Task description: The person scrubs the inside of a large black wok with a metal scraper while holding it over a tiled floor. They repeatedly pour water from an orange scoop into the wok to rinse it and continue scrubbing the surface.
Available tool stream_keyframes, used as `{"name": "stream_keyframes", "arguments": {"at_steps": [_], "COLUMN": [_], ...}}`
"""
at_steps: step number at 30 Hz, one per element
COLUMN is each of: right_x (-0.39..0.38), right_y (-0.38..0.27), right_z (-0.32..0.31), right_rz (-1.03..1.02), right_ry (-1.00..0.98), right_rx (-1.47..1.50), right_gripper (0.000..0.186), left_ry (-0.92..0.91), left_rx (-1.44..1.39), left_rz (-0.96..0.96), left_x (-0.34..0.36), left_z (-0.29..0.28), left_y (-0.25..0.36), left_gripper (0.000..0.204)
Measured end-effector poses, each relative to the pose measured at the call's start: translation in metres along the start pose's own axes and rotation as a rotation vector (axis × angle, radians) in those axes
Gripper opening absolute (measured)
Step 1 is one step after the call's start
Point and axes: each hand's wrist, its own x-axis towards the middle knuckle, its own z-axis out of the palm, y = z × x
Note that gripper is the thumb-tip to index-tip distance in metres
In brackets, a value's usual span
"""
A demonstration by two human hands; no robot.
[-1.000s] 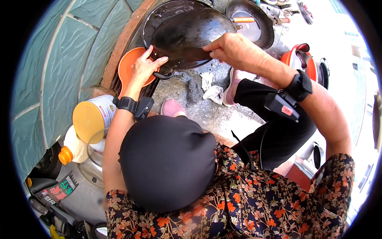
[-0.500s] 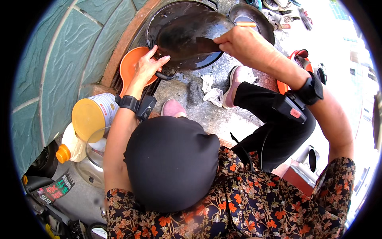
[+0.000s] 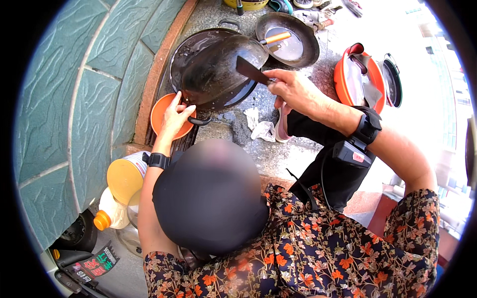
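Observation:
A blackened wok with a yellow handle rests tilted, outer surface up, over a wide dark pan with wet patches inside. My left hand grips the wok's near-left edge with thumb and fingers, just above an orange bowl. In my right hand is a dark flat scraper, its blade angled up over the wok's right part; whether it touches the metal I cannot tell.
A second pan sits behind, an orange basin at the right, crumpled white paper near my shoe. A green tiled wall runs along the left, with a yellow-lidded container and a bottle beside it.
The view has shifted. My right hand has drawn back from the wok toward me, and the scraper's blade now slants upward instead of lying along the wok. My left hand stays on the edge.

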Motion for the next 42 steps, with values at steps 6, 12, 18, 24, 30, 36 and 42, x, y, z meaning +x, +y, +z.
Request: {"name": "stream_keyframes", "arguments": {"at_steps": [6,12,18,24,30,36,42], "right_x": [0.004,0.008,0.018,0.075,0.040,0.085,0.085], "right_y": [0.083,0.068,0.039,0.012,-0.005,-0.005,-0.009], "right_z": [-0.014,0.004,0.007,-0.014,-0.016,-0.040,-0.036], "right_rz": [-0.435,-0.518,-0.593,-0.560,-0.445,-0.367,-0.381], "right_ry": [0.375,0.268,0.276,0.196,0.054,0.053,0.071], "right_rx": [-0.582,-0.755,-0.737,-0.845,-0.851,-0.933,-0.934], "right_gripper": [0.024,0.026,0.014,0.017,0.017,0.029,0.030], "left_ry": [0.010,-0.027,0.021,0.051,0.081,0.059,0.091], "left_rx": [0.320,0.631,0.753,0.777,0.815,0.821,0.821], "left_rz": [0.198,0.447,0.434,0.447,0.419,0.438,0.417], "left_x": [-0.017,-0.020,-0.006,0.010,-0.003,0.004,-0.003], "left_z": [-0.018,0.020,0.038,0.061,0.046,0.058,0.045], "left_y": [0.042,0.087,0.120,0.127,0.119,0.131,0.123], "left_gripper": [0.100,0.119,0.126,0.125,0.122,0.122,0.122]}}
